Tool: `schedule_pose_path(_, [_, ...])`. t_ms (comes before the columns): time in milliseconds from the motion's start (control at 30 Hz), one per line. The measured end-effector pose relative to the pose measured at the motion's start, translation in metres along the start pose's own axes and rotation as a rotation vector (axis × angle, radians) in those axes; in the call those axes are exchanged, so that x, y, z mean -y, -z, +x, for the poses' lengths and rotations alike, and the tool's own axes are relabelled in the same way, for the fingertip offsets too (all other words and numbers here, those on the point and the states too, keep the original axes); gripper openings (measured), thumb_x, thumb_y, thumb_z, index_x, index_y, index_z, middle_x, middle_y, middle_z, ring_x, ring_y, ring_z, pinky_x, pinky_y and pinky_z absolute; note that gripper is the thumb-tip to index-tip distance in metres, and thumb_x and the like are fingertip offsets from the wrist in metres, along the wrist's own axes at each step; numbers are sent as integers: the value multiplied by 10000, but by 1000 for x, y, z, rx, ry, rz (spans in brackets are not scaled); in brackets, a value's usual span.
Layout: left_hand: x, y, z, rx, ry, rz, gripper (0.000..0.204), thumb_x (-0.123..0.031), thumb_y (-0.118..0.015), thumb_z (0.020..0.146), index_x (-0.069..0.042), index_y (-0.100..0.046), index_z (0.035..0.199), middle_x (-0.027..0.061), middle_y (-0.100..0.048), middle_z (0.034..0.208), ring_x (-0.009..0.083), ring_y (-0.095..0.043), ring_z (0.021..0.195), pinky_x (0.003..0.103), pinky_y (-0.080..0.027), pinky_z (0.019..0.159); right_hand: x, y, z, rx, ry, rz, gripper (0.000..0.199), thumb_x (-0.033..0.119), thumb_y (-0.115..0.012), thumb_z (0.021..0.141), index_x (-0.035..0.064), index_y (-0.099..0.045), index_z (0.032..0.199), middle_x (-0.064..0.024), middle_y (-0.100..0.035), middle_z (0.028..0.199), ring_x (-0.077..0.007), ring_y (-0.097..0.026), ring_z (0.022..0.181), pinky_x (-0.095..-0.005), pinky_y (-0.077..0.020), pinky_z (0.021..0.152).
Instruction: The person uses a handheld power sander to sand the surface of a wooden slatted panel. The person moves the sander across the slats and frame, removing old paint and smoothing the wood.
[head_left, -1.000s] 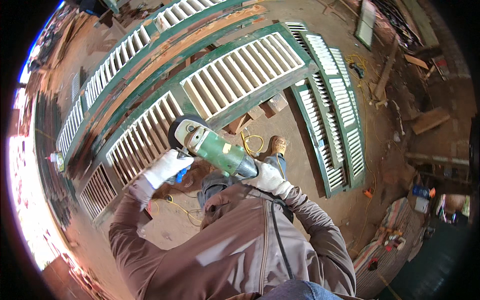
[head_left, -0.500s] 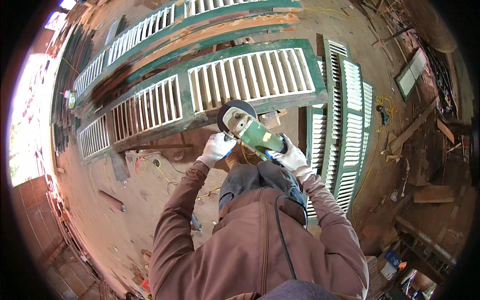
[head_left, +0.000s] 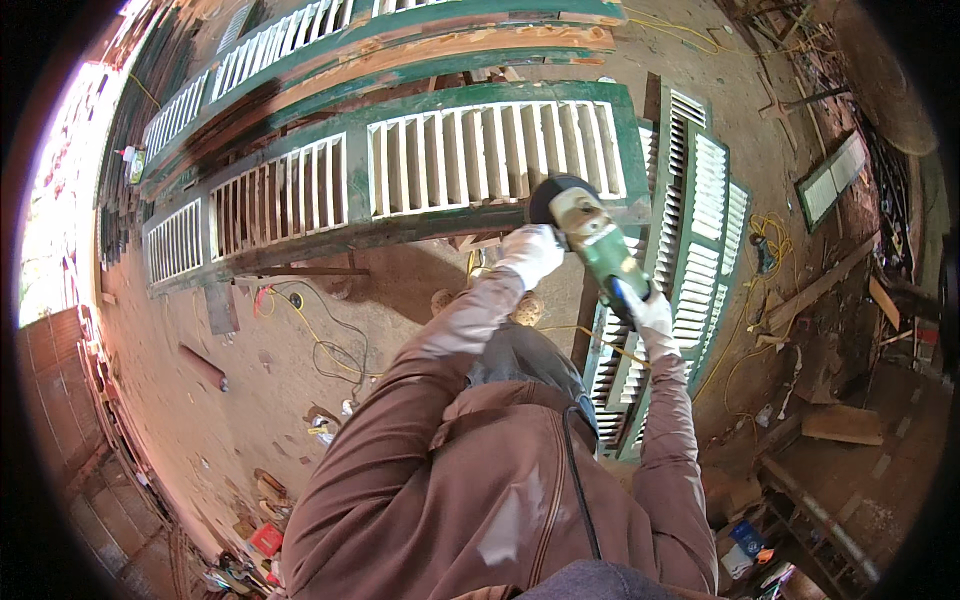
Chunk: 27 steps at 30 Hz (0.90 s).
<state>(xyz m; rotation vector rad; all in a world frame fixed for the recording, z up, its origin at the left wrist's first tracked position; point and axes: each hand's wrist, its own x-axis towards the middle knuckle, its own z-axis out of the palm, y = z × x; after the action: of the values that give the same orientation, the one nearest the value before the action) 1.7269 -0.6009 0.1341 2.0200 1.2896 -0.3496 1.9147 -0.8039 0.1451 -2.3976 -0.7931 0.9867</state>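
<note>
A green angle grinder (head_left: 612,258) with a round dark disc (head_left: 560,187) is held out in front of me in both hands. My left hand (head_left: 535,253), in a white glove, is closed near the grinder's head, where its side handle is hidden by the fingers. Farther back, my right hand (head_left: 652,312), gloved too, wraps round the grinder's rear body. Ahead lies a long green louvred shutter (head_left: 358,180) with pale slats. The disc overlaps the near edge of the shutter's right end; whether it touches, I cannot tell.
More shutters (head_left: 683,262) lie stacked at my right, and others (head_left: 440,30) lie beyond the front one. Yellow cord (head_left: 775,235) coils on the floor to the right. A dark cable (head_left: 345,355) and a pipe-like cylinder (head_left: 204,368) lie on the left floor.
Both hands have carried the grinder to the right along the shutter's near edge, toward its right end. My body has shifted, and the grinder's head now points more steeply away from me.
</note>
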Motion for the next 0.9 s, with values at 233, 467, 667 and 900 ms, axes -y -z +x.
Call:
schedule_pose_path(233, [-72,-29,44,16,-207,-34,285,-256,-594,833,-53,-755,952,197,-728,972,344,-719,920,461,-569,780,-62,35,20,-55,-82,360,715,506,-771,801,-46,-625,1231,-131,-713,1048,-207,-672,907,-331,-521,818])
schedule_pose_path(467, [-21,-10,42,-15,-166,14,302,-254,-550,863,-60,-761,960,182,-736,961,331,-725,918,452,-574,770,-10,-7,3,-55,-110,406,739,530,-778,792,-47,-621,1225,-95,-685,1052,-151,-610,866,-289,-494,787])
schedule_pose_path(667, [77,44,2,-29,24,7,322,-282,-577,833,-62,-751,989,186,-730,999,351,-712,948,460,-564,812,69,-69,-15,35,-5,138,829,590,-762,762,-54,-598,1257,-200,-691,1120,-254,-678,998,-358,-515,876])
schedule_pose_path(900, [188,76,-40,-166,216,-5,363,-377,-606,851,-73,-745,993,192,-721,1002,360,-705,955,463,-561,823,169,-126,-22,219,83,-143,1061,746,-745,643,-17,-521,1345,-261,-656,1186,-375,-626,1156,-410,-501,962])
